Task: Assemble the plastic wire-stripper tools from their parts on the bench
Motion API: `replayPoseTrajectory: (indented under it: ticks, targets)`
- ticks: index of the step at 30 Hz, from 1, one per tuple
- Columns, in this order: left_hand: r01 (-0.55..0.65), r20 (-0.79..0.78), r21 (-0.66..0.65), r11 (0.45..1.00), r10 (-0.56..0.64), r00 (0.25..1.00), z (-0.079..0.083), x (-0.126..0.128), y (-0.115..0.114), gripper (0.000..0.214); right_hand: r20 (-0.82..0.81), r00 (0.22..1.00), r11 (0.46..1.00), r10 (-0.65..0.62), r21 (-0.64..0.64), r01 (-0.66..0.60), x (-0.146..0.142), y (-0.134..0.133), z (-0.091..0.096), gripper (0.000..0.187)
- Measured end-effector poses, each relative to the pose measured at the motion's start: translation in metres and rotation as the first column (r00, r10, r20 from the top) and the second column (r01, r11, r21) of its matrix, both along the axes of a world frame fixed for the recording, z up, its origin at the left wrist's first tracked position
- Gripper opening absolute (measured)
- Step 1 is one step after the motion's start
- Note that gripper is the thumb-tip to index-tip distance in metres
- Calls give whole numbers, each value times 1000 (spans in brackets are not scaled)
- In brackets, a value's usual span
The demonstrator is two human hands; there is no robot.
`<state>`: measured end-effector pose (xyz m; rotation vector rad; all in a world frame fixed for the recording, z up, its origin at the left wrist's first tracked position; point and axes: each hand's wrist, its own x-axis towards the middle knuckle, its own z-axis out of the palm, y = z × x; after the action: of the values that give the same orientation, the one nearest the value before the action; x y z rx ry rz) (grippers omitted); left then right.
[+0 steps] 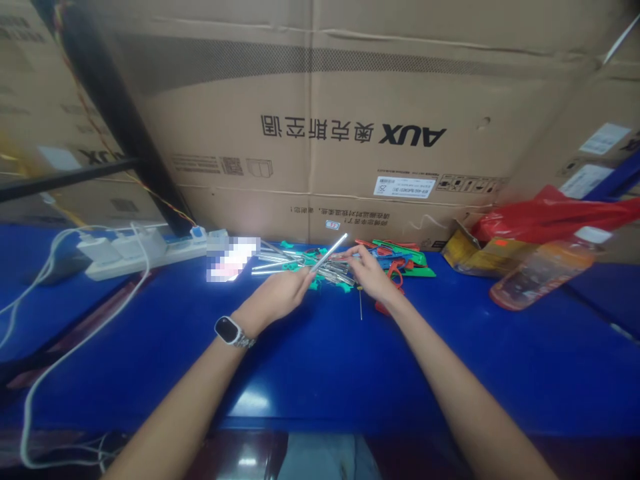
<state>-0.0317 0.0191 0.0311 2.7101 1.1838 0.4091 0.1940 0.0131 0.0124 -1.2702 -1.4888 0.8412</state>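
Note:
My left hand (277, 295), with a watch (227, 329) on its wrist, is closed around the lower end of a slim silvery metal tube (331, 251). The tube tilts up to the right. My right hand (371, 275) is closed in a pinch over the pile, close to the tube; what lies between its fingertips is too small to make out. Beneath both hands spreads a heap of shiny metal rods (270, 271) with bright green pieces (346, 288). Beside my right hand lie red plastic pieces (396, 272) and flat green pieces (423, 272).
The blue table (310, 373) backs onto a large cardboard box (225, 133). On the left are a white power strip (180, 252), cables and a glowing, pixelated screen (233, 260). To the right stand a small open carton (465, 257), a red bag (545, 213) and a tilted bottle (545, 273).

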Motion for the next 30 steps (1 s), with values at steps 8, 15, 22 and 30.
replayPoseTrajectory:
  ticks: [8, 15, 22, 30]
  targets:
    - [33, 58, -42, 999, -30, 998, -5, 4, 0, 47, 485, 863, 990, -142, 81, 117, -23, 24, -4, 10]
    - [24, 149, -90, 996, -10, 989, -4, -1, 3, 42, 558, 813, 980, -165, 185, 72, -26, 41, -2, 35]
    - [149, 734, -225, 963, 67, 676, 10, 26, 22, 46, 144, 984, 990, 101, 82, -114, -41, -31, -3, 31]
    - [534, 863, -474, 700, 491, 122, 9, 72, 16, 47, -254, 955, 979, 153, -96, -182, -57, -40, -8, 41]
